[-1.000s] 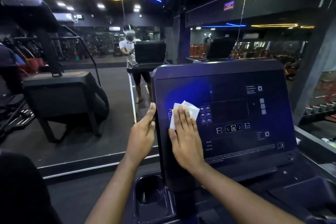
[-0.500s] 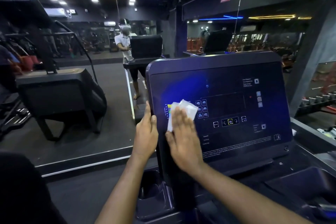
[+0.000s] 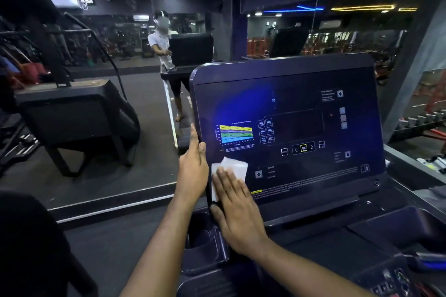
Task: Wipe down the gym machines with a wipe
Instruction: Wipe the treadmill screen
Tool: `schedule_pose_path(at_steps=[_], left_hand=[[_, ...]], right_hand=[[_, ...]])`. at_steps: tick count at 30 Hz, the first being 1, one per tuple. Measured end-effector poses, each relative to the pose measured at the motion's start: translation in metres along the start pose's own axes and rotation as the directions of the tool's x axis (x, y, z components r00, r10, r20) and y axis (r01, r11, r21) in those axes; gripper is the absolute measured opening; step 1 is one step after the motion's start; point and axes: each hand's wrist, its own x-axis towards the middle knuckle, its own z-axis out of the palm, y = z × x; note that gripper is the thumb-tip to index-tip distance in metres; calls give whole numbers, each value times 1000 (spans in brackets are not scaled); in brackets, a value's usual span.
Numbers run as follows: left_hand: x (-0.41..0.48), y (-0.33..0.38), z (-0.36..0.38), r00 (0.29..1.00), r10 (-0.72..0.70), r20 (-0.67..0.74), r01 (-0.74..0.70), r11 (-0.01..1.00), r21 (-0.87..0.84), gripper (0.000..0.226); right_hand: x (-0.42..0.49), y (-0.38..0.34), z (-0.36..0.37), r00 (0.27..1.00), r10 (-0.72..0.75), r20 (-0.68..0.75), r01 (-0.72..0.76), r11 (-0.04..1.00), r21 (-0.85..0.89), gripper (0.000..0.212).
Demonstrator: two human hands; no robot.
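A dark treadmill console stands in front of me, with a heart-rate chart and small buttons lit on its panel. My right hand lies flat with straight fingers and presses a white wipe against the panel's lower left corner. My left hand holds the console's left edge, thumb on the front face and fingers behind.
A cup holder sits below the console's left side, a tray recess at its lower right. A wall mirror ahead reflects a person and gym machines. A black stair machine stands to the left.
My right hand has slid the wipe down the panel from the chart area to the lower left corner, uncovering the chart. The camera has moved closer.
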Motion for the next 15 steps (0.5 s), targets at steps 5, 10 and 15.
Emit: schedule_pose_path(at_steps=[5,10,15], left_hand=[[1,-1,2,1000,-10,-20,10,1000,7,56],[0,2,5,999,-34,-31,34,999,-2,55],[0,1,6,999,-29,-40,29,1000,5,55]], right_hand=[[15,40,-14,969,191,-159,-194,981,-2,60],[51,32,-26,897,359,-259,-336,933,129,64],[-27,7,0,999,-8,42,8,1000,13,61]])
